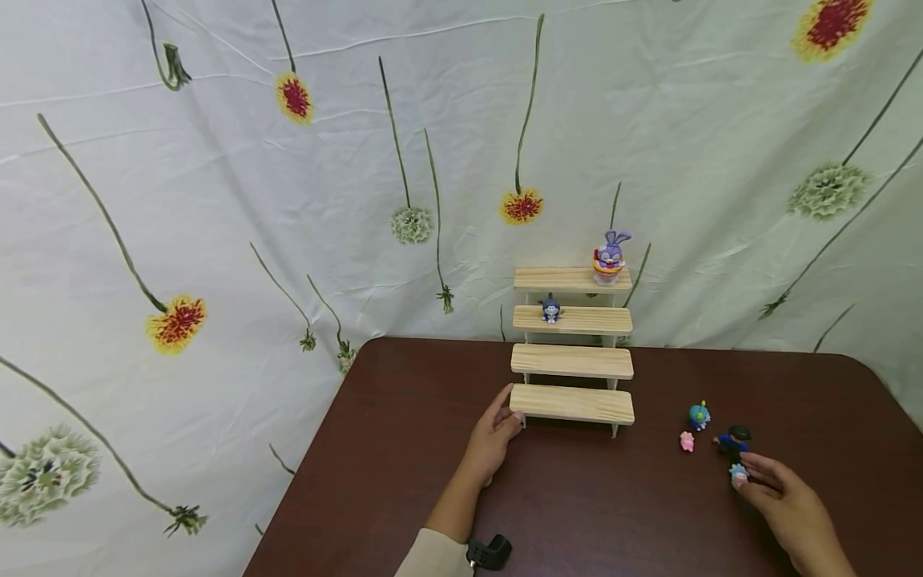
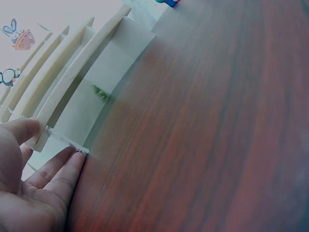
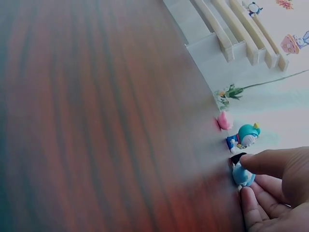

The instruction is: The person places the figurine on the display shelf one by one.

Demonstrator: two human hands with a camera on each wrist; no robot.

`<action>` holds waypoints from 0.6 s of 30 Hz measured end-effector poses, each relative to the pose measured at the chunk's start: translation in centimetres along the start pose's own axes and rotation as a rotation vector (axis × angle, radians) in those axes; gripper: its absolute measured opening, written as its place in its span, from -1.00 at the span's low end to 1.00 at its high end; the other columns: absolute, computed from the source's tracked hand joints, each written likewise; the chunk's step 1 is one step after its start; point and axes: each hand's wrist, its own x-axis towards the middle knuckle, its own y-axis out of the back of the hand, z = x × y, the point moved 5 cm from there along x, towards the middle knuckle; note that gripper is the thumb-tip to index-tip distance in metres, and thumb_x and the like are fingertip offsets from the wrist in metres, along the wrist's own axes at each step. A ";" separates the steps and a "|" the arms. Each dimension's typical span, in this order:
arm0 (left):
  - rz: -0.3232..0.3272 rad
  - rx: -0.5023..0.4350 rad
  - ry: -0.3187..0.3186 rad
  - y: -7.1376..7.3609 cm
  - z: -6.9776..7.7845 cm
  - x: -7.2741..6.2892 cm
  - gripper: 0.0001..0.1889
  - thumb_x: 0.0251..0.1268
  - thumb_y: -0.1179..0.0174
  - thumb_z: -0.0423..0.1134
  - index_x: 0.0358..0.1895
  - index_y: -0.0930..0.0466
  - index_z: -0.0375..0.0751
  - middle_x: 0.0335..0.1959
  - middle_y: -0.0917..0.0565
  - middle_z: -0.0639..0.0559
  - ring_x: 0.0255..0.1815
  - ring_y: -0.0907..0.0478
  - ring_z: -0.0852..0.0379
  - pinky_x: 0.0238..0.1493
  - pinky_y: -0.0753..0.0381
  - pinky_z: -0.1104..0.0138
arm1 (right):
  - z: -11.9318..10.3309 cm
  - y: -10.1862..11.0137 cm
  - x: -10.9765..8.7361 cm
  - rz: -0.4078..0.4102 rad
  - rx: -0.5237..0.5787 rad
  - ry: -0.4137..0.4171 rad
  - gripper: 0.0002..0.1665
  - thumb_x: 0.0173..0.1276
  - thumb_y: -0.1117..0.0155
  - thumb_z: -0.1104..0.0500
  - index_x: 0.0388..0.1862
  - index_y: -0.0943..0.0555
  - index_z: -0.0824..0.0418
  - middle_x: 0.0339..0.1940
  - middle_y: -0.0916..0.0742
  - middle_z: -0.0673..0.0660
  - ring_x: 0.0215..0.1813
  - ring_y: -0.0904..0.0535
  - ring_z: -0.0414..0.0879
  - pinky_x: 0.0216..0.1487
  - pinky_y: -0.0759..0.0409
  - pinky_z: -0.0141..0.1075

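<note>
A stepped wooden shelf [image 1: 572, 403] with several pale boards stands on the dark table. My left hand [image 1: 492, 437] holds the left end of its lowest board, fingertips at the board's end and by the leg. In the left wrist view, that hand [image 2: 38, 179] spans the board's end and the leg. At the right, my right hand [image 1: 789, 505] pinches a small light-blue figurine [image 3: 243, 175] between thumb and fingers. Just beyond it lies a dark-haired figurine in blue [image 1: 734, 441]. A pink figurine [image 1: 687, 441] and a teal figurine [image 1: 699, 416] stand nearby.
A purple rabbit figurine [image 1: 609, 255] sits at the right of the top board. On the second board, towards the left, is a dark-blue figurine [image 1: 550, 308]. Flower-printed cloth [image 1: 324, 184] hangs behind the table [image 1: 404, 401].
</note>
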 end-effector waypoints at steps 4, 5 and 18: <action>-0.002 0.003 -0.008 0.0 0.1 0.0 -0.36 0.56 -0.11 -0.12 0.61 -0.13 0.12 0.18 -0.59 -0.25 0.28 -0.57 -0.10 0.39 -0.57 0.14 | -0.3 0.0 -0.2 0.030 -0.058 0.076 -0.11 0.51 -0.15 -0.25 0.51 -0.28 0.36 0.41 -0.45 0.49 -0.22 -0.27 -0.80 -0.23 -0.56 -0.61; -0.003 0.004 -0.010 0.1 0.1 0.0 -0.36 0.57 -0.11 -0.12 0.62 -0.13 0.11 0.18 -0.59 -0.25 0.28 -0.57 -0.11 0.39 -0.57 0.13 | -0.4 0.0 -0.3 0.041 -0.067 0.091 -0.14 0.52 -0.16 -0.23 0.49 -0.31 0.36 0.39 -0.47 0.49 -0.23 -0.27 -0.80 -0.24 -0.56 -0.61; -0.002 0.003 -0.001 0.0 0.2 -0.2 -0.36 0.57 -0.11 -0.12 0.61 -0.13 0.11 0.18 -0.59 -0.25 0.30 -0.57 -0.11 0.38 -0.58 0.15 | -0.4 0.0 -0.5 0.142 -0.150 0.176 -0.40 0.54 -0.20 -0.05 0.32 -0.50 0.36 0.16 -0.65 0.40 -0.26 -0.25 -0.77 -0.30 -0.52 -0.64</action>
